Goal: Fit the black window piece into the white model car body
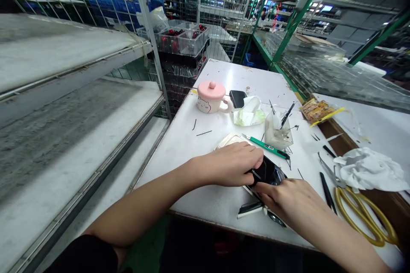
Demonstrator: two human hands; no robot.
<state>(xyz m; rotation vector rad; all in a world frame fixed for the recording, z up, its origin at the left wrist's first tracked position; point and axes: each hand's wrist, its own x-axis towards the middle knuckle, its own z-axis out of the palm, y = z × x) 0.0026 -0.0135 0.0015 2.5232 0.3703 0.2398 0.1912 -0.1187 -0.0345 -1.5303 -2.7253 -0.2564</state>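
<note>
Left hand [235,164] and right hand [286,198] — both grips clamp on the glossy black part [269,171] between them, probably to steady it; green tool [269,146] just beyond — likely for easy reach.

A black sleeve [85,254] ends above the bare left forearm [153,196] and left hand [230,164].

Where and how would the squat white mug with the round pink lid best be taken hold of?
Probably by its white loop handle, coming from the picture's right: the mug stands upright with the loop jutting that way. The pink lid may lift off, so its knob looks less safe.
</note>
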